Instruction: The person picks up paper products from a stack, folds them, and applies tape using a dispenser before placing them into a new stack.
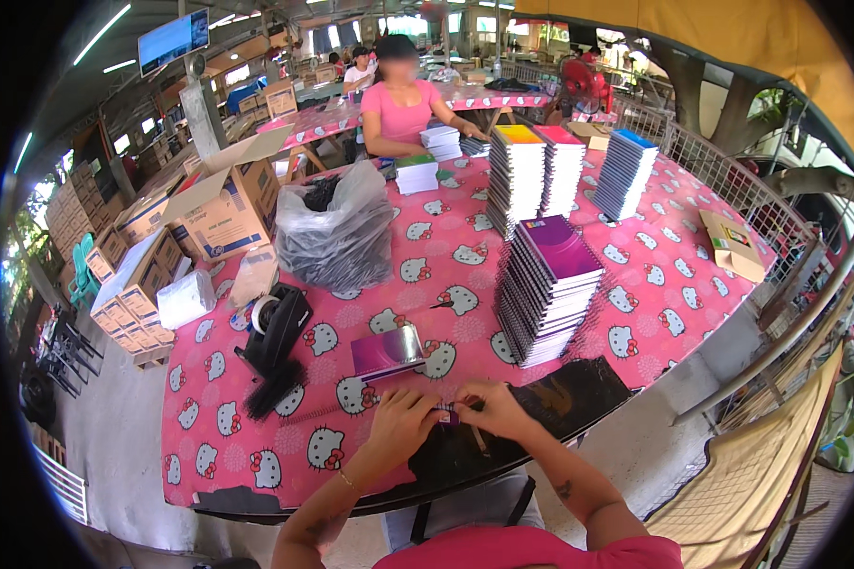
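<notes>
My left hand (409, 419) is closed at the table's near edge, its fingers bent down beside a small purple piece (445, 416) that my hands mostly hide. Just to the right, my right hand (493, 411) pinches at the same spot; what sits in its fingertips is too small to make out. A thin spiral binding coil (321, 413) stretches out leftward from my left hand. Beyond my hands lies a purple notebook (387, 353), flat on the tablecloth. A tall stack of purple spiral notebooks (552, 289) rises to the right.
Left stand a black tape dispenser (277, 332), a bundle of black coils (273, 390), a plastic bag of coils (335, 228) and an open carton (223, 213). Farther back are yellow (517, 180), pink (560, 171) and blue (626, 174) notebook stacks. A person (403, 104) works across the table.
</notes>
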The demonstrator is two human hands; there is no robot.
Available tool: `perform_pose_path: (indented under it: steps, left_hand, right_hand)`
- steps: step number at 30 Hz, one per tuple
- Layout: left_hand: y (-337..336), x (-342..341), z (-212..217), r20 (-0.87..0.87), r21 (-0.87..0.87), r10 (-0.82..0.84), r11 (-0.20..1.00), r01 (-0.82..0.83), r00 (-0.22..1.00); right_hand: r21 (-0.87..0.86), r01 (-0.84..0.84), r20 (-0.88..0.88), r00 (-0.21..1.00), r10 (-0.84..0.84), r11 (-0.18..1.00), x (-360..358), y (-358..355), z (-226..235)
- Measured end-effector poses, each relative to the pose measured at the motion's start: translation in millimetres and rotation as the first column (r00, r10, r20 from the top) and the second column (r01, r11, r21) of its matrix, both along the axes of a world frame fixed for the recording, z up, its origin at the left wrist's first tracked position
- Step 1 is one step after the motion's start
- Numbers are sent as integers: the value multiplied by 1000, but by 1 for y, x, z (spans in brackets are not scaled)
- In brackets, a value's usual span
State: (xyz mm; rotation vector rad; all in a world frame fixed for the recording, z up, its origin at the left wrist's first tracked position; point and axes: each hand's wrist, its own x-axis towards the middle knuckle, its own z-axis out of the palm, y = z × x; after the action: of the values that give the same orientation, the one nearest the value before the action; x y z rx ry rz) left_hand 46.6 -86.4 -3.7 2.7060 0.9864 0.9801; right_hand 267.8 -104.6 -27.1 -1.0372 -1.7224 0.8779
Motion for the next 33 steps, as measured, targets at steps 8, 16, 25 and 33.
perform_pose_path:
  steps: [8, 16, 25, 33]
  left_hand:
    - [12, 30, 79, 58, 277, -66, 960, 47, 996]
    - [122, 167, 159, 338, 376, -471, 861, 342, 815]
    - [134, 163, 136, 387, 39, -461, 874, 485, 799]
    - [90, -46, 24, -31, 57, 45, 997, -43, 998]
  right_hand:
    - [489, 460, -46, 862, -505, 741, 7, -25, 84]
    - [95, 537, -247, 828, -503, 838, 171, 27, 143]
    - [63, 422, -202, 893, -403, 904, 165, 35, 142]
    - [319, 753, -331, 657, -677, 575, 164, -45, 121]
